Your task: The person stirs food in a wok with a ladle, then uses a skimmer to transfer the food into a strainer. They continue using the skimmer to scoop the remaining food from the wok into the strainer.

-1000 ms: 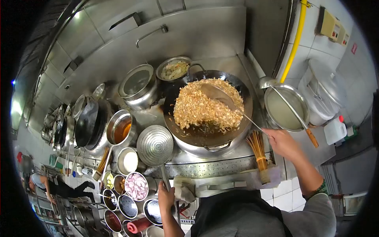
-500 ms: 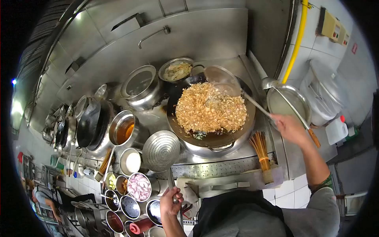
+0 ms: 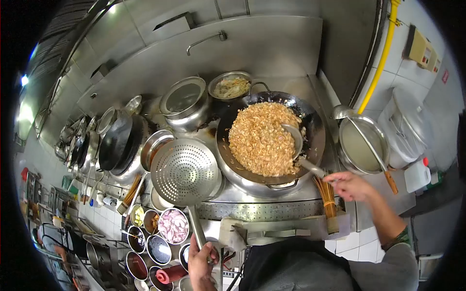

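A large black wok on the stove holds a heap of finely chopped golden-brown food. My right hand is at the wok's right front, closed around the handle end of a metal ladle. The ladle's bowl is sunk partly into the right side of the heap. At the lower left, my left hand grips the handle of a round perforated skimmer. Its disc hangs face up to the left of the wok, covering part of a steel pot and a bowl.
Several ingredient bowls, one with sliced shallots, stand front left beside a red bottle. A bamboo brush is by the wok's front right. Farther right, a second ladle rests across a pot. Another person is far left.
The right hand has drawn the ladle from the wok's back toward its front right, into the food. The left hand's skimmer has risen closer to the camera.
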Demonstrator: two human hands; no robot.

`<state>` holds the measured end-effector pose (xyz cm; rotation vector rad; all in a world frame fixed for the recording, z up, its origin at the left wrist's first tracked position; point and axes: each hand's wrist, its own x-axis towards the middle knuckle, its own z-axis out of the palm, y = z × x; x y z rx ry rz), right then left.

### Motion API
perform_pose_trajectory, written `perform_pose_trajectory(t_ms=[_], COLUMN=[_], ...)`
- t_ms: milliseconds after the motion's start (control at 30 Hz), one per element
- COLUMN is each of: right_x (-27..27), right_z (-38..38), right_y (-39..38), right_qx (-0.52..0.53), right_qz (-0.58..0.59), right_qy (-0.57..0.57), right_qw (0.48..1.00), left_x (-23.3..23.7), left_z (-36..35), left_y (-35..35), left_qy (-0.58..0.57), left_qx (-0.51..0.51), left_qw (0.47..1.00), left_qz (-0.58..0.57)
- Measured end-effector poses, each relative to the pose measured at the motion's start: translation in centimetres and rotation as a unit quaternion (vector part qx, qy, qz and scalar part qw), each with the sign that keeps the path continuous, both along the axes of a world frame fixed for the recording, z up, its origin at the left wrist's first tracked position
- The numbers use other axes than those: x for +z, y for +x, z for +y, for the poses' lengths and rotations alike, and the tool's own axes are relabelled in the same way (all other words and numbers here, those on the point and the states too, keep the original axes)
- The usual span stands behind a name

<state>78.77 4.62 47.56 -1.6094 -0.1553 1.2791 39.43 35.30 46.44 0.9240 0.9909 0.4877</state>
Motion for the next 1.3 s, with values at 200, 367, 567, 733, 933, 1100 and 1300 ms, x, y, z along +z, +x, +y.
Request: perform_pose_trajectory(t_ms=[200, 367, 567, 733, 933, 1100, 1300], right_x=[-2.9, -4.0, -3.1, -1.9, 2.1, 2.7, 0.9], right_z=[6.1, 9.9, 7.4, 3.1, 0.8, 1.7, 5.9], right_y=[-1.2, -1.2, -0.7, -1.1, -1.2, -2.4, -4.7], right_qx=[-0.005, -0.014, -0.057, -0.071, -0.082, -0.053, 0.0], right_qz=[0.07, 0.024, -0.021, -0.074, -0.165, -0.237, -0.604], right_qy=[0.069, 0.108, 0.145, 0.115, 0.126, 0.133, 0.0], right_qw=[0.995, 0.994, 0.988, 0.988, 0.975, 0.961, 0.797], left_x=[0.5, 0.3, 1.2, 1.7, 1.9, 1.5, 0.6], left_z=[0.1, -0.9, 0.0, 0.4, 2.4, 1.0, -1.5], left_y=[1.4, 3.7, 4.7, 5.0, 11.2, 18.7, 22.2], left_qy=[0.024, 0.143, 0.047, 0.095, 0.111, -0.022, -0.127], left_qx=[0.001, -0.002, -0.013, -0.047, -0.124, -0.179, -0.214], left_qw=[0.998, 0.99, 0.999, 0.994, 0.986, 0.982, 0.961], left_qz=[-0.061, 0.007, -0.024, 0.013, 0.003, -0.063, -0.124])
